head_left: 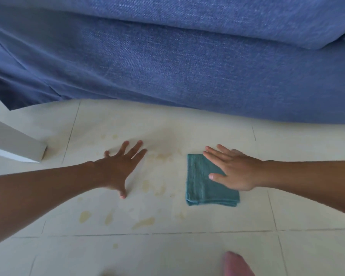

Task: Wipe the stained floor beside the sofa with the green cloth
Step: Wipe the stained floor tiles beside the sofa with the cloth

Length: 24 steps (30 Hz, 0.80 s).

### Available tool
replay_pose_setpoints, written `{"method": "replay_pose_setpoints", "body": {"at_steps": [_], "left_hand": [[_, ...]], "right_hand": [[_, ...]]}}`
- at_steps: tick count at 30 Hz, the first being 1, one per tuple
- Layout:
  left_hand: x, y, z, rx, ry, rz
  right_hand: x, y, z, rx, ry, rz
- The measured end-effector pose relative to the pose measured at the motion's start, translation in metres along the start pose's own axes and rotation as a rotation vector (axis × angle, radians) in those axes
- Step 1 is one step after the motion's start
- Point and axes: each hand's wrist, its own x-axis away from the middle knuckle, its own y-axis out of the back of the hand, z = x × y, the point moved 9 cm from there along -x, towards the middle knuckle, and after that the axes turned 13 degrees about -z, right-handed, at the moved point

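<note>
A folded green cloth (205,186) lies flat on the pale tiled floor (167,251), just in front of the blue sofa (167,62). My right hand (235,170) rests flat over the cloth's upper right corner, fingers spread and pointing left. My left hand (124,166) is pressed flat on the bare tile to the left of the cloth, fingers apart, holding nothing. Yellowish stains (143,223) are scattered over the tile between and below the two hands.
A white furniture leg or panel (14,142) stands at the left by the sofa's corner. The sofa front runs across the whole upper view. A pinkish blurred body part (235,263) shows at the bottom edge.
</note>
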Motion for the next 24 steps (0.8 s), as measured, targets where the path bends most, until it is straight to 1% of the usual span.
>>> {"method": "replay_pose_setpoints", "body": {"at_steps": [1,2,4,5,8,10,12,13,15,17,18,20,21,24], "left_hand": [[-0.001,0.000,-0.002,-0.006,0.001,0.007],[-0.003,0.001,-0.005,-0.015,0.004,0.015],[-0.004,0.003,-0.007,-0.023,0.017,0.021],[-0.005,0.004,-0.006,-0.017,0.023,0.021],[-0.005,0.003,-0.003,-0.021,-0.002,-0.011],[-0.004,0.002,-0.003,-0.016,-0.008,-0.020],[-0.007,0.002,-0.002,-0.005,-0.022,-0.033],[-0.008,0.004,0.001,-0.008,-0.037,-0.050],[-0.007,0.006,0.007,0.011,-0.050,-0.081],[-0.001,0.003,0.011,0.026,-0.043,-0.082],[-0.001,0.001,0.011,0.019,-0.043,-0.072],[-0.005,0.001,0.008,0.000,-0.042,-0.052],[-0.008,0.004,0.007,-0.016,-0.041,-0.051],[-0.011,0.007,0.006,-0.047,-0.052,-0.049]], "right_hand": [[-0.003,-0.008,0.003,0.002,-0.018,-0.059],[-0.003,-0.018,0.008,-0.014,-0.058,-0.152],[0.006,-0.045,0.026,-0.074,-0.205,-0.372],[0.014,-0.059,0.037,-0.116,-0.291,-0.445],[0.030,-0.086,0.055,-0.206,-0.536,-0.560],[0.026,-0.076,0.049,-0.189,-0.602,-0.647],[0.012,-0.065,0.035,-0.118,-0.573,-0.653],[0.009,-0.065,0.027,-0.125,-0.580,-0.639],[0.025,-0.077,0.016,-0.215,-0.706,-0.625],[0.059,-0.097,0.051,-0.281,-0.866,-0.629],[0.069,-0.103,0.084,-0.306,-0.864,-0.640],[0.062,-0.102,0.141,-0.307,-0.734,-0.612],[0.048,-0.092,0.152,-0.290,-0.653,-0.598],[0.016,-0.061,0.124,-0.181,-0.524,-0.603]]}}
